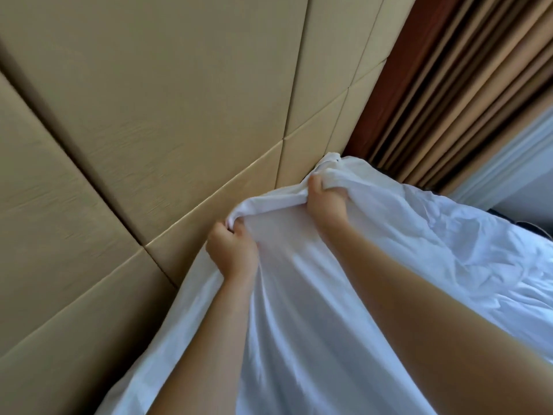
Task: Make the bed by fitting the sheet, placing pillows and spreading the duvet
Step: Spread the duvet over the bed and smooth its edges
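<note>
A person's left hand [233, 250] and right hand [324, 200] each clench a bunched edge of the white sheet [344, 295], held up against the padded tan headboard [149, 130], with striped curtains [463, 85] beyond it. The rest drapes loose and creased below; uneven pulling could likely bunch the fabric or slip the gathered edge free.
</note>
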`<state>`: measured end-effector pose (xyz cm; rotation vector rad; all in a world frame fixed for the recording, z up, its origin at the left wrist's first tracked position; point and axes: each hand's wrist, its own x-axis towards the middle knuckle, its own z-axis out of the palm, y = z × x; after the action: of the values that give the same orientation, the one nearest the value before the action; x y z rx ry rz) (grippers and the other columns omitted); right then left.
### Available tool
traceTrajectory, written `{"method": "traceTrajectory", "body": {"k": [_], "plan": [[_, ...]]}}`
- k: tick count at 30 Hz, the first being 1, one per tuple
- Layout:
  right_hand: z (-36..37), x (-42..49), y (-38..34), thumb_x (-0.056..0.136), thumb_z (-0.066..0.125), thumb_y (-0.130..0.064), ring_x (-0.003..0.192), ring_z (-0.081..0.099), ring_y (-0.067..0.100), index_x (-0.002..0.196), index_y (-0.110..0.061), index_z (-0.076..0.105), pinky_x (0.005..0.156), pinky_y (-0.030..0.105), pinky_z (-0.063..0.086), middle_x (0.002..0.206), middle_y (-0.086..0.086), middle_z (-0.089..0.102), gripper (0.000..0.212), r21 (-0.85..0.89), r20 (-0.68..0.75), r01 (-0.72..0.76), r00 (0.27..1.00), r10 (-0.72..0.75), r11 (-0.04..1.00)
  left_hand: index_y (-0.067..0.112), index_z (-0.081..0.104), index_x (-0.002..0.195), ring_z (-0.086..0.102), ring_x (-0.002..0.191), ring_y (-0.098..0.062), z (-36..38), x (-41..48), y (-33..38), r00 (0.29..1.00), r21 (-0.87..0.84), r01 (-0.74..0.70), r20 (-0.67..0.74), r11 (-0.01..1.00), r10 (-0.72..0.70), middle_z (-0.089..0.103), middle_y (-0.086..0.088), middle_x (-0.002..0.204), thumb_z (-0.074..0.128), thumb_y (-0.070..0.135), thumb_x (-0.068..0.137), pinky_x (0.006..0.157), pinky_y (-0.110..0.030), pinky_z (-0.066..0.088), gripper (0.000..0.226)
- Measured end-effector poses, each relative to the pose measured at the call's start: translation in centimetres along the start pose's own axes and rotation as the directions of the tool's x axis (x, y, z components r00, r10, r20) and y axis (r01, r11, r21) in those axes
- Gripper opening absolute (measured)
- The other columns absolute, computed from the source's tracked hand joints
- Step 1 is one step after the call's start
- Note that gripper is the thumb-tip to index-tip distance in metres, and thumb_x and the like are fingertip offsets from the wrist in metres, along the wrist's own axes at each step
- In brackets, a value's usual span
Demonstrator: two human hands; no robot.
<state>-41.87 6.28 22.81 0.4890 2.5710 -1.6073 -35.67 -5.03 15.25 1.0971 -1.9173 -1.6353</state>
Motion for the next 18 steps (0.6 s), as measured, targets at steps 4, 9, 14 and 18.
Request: {"method": "traceTrajectory", "body": {"k": [4, 9, 14, 18], "plan": [[2.1, 2.7, 1.8, 0.099, 0.039, -0.029, 0.123, 0.047, 0.033, 0.129, 0.002, 0.047, 0.104, 0.037, 0.037, 0.129, 0.021, 0.052, 0.044, -0.174, 0.103, 0.081, 0.993, -0.064, 0.981, 0.004, 0.057, 0.085, 0.067, 0.085, -0.033, 2.1, 1.4, -3.3, 0.998, 0.081, 0.040, -0.061, 0.996, -0.035, 0.070, -0.017, 0.082, 0.045, 0.010, 0.090, 0.080, -0.035, 0.051, 0.013], [5.7, 6.4, 8.1, 0.099, 0.039, -0.034, 0.139, 0.028, 0.028, 0.145, -0.008, 0.032, 0.114, 0.036, 0.023, 0.150, 0.013, 0.032, 0.053, -0.453, 0.415, 0.107, 0.904, 0.103, 0.885, 0.008, 0.010, 0.148, 0.035, 0.134, -0.030, 4.5, 0.6, -10.0, 0.948, 0.520, 0.042, 0.249, 0.853, -0.199, 0.033, -0.015, 0.147, 0.043, 0.033, 0.096, 0.104, -0.045, 0.031, 0.067], [9.0, 8.4, 15.7, 0.097, 0.039, -0.047, 0.146, 0.006, 0.021, 0.152, -0.018, 0.012, 0.119, 0.033, 0.007, 0.159, 0.003, 0.006, 0.068, -0.483, 0.607, 0.102, 0.754, 0.249, 0.870, 0.027, -0.004, 0.151, 0.001, 0.146, -0.013, 3.9, 0.3, -16.9, 0.900, 0.761, -0.111, 0.350, 0.639, -0.261, 0.004, 0.004, 0.159, 0.019, 0.056, 0.095, 0.117, -0.041, 0.005, 0.067], [11.3, 11.0, 19.6, 0.099, 0.032, -0.046, 0.146, -0.006, 0.017, 0.152, -0.022, 0.002, 0.119, 0.032, -0.001, 0.159, -0.001, -0.005, 0.065, -0.560, 0.598, 0.239, 0.780, 0.187, 0.794, 0.026, 0.013, 0.150, 0.010, 0.145, -0.011, 5.0, 1.9, -20.0, 0.911, 0.790, -0.167, 0.352, 0.589, -0.215, 0.014, 0.005, 0.158, 0.019, 0.052, 0.097, 0.117, -0.037, 0.009, 0.060]]}}
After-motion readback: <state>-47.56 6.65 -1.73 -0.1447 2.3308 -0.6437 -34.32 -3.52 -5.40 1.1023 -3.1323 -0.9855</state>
